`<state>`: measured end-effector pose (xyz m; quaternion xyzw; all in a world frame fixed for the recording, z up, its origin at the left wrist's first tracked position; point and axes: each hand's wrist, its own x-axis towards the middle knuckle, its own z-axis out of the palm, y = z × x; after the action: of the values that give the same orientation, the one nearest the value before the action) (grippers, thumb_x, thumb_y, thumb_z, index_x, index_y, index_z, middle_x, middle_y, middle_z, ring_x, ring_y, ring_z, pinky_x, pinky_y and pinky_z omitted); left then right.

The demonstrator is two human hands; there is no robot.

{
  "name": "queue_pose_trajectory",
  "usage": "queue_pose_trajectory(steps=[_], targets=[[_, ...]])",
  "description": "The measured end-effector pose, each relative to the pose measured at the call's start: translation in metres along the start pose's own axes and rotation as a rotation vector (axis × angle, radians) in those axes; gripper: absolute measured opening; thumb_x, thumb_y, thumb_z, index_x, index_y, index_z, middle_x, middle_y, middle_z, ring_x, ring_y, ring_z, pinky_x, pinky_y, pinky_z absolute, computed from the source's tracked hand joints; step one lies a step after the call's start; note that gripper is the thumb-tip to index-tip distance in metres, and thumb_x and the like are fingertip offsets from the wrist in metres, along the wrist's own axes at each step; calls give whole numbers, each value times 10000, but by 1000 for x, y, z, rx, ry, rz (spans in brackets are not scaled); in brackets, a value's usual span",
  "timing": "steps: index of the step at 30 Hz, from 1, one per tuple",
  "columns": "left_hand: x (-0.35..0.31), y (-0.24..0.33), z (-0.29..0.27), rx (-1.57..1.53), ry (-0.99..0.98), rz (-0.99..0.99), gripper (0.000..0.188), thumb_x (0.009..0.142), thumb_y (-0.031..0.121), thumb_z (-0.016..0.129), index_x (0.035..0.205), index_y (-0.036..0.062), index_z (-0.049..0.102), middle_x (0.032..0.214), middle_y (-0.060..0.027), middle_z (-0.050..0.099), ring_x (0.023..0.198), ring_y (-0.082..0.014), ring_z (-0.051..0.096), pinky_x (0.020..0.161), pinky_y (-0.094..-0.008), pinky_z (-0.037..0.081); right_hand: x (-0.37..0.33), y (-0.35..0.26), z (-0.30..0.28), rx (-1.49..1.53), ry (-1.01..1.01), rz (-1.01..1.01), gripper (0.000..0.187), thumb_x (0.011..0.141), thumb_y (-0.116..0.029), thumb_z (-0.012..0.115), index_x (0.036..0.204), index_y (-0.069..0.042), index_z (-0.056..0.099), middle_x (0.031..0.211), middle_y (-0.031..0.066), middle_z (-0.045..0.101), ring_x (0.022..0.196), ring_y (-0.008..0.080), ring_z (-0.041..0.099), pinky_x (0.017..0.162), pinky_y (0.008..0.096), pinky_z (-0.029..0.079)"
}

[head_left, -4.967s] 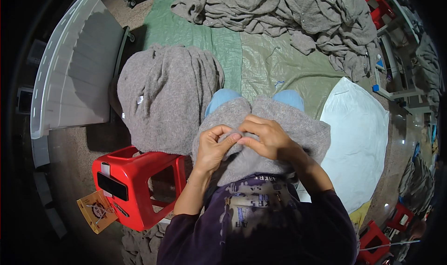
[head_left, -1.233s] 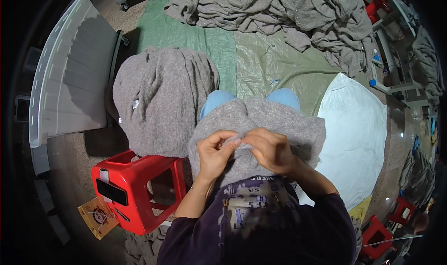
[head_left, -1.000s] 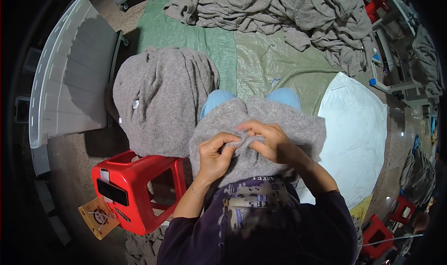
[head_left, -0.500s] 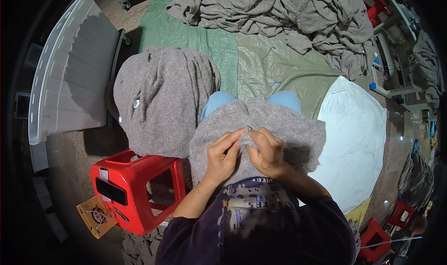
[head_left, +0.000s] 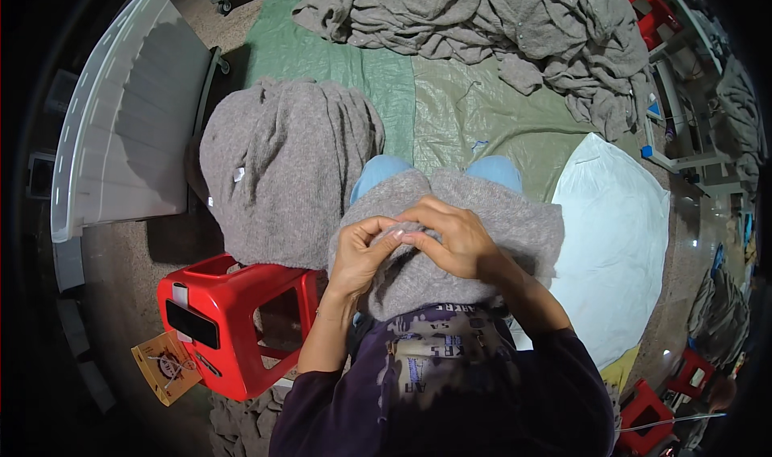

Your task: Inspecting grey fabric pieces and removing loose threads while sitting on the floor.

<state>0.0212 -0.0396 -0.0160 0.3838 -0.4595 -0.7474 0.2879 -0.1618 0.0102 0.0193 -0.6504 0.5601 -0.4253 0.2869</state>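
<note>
A grey-brown knitted garment (head_left: 507, 208) lies across my lap, over my light blue trouser knees (head_left: 492, 170). My left hand (head_left: 360, 252) pinches a gathered edge of the knit between thumb and fingers. Close beside it, my right hand (head_left: 452, 238) grips the same edge, its fingers curled over the top and its thumb nearly meeting the left thumb. Between the hands and my dark purple shirt (head_left: 450, 368) the fabric bulges up in a fold. Whether anything small sits between the fingertips is hidden.
To the left, a heap of grey-brown knitwear (head_left: 289, 168) stands beside a red stool (head_left: 241, 320) bearing a black phone (head_left: 191, 323). A large pale plastic bin (head_left: 129, 127) is farther left. More knitwear (head_left: 482, 15) is piled on the green tarp (head_left: 330, 79). A white sack (head_left: 611, 240) lies right.
Both hands have risen slightly and turned inward, lifting the knit's edge into a fold. A small shiny spot at the fingertips is no longer visible.
</note>
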Motion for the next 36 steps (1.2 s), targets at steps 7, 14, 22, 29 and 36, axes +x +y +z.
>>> queue_pose_trajectory(steps=[7, 14, 22, 29, 36], targets=[[0, 1, 2, -119, 44, -101, 95, 790, -33, 691, 869, 4, 652, 842, -8, 638, 735, -47, 573, 662, -178, 454, -3, 26, 20, 358, -16, 249, 84, 828, -53, 634, 849, 23, 606, 804, 99, 589, 781, 156, 570, 705, 272, 435], [6, -11, 12, -146, 156, -50, 108, 780, -49, 683, 869, -3, 643, 852, -26, 644, 736, -56, 582, 675, -182, 465, -6, 15, 21, 252, 119, 114, 30, 821, 5, 621, 818, 26, 600, 745, 101, 551, 726, 161, 564, 655, 271, 429], [9, -23, 34, -317, 344, 239, 157, 769, -119, 564, 866, -12, 625, 787, 1, 593, 686, -48, 532, 642, -187, 441, -9, 2, 29, -78, 262, -174, 93, 772, 53, 618, 852, 19, 585, 719, 124, 543, 554, 255, 570, 469, 325, 440], [18, -29, 32, 186, 444, 475, 169, 783, -61, 581, 932, -18, 646, 806, 6, 614, 655, -13, 496, 576, -161, 377, -25, 8, 16, -79, 84, -85, 145, 740, 37, 660, 861, 9, 587, 724, 115, 542, 616, 278, 592, 546, 330, 472], [18, -15, -22, 141, 488, 301, 141, 798, -50, 606, 920, -11, 664, 800, 2, 627, 672, -35, 527, 625, -167, 411, -53, 32, -40, -182, 79, 119, 230, 698, -16, 726, 892, 9, 605, 755, 103, 575, 729, 312, 608, 694, 364, 481]])
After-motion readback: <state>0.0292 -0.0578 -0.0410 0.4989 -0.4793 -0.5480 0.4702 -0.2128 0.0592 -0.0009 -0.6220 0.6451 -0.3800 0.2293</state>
